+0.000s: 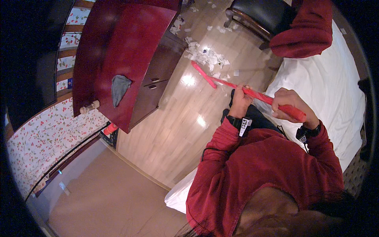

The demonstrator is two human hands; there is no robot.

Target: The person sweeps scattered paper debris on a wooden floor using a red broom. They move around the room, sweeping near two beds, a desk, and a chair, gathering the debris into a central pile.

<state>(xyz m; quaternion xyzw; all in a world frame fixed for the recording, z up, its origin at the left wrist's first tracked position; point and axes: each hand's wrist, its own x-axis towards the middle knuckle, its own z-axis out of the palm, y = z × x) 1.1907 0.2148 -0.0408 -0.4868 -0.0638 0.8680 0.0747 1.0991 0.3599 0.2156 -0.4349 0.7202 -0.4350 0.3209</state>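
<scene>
My right hand [290, 105] grips the upper end of a red-handled floor sweeper [260, 96]. Further down the same handle, my left hand [241, 99] is closed around it. The long narrow red head [202, 73] rests on the wood-look floor; whether it is a broom or a squeegee cannot be made out. Right beside that head lies a heap of torn white paper scraps [208, 57], with a few small dark bits among them. Both my wrists carry black straps, and the left one has a printed tag.
A dark red desk [127, 53] with drawers stands left, bearing a grey cloth [120, 89] and a small jar [89, 107]. A bed with a white sheet [319, 86] is at right. Ahead is a black-seated chair [260, 14]; a red sleeve [305, 32] shows beside it.
</scene>
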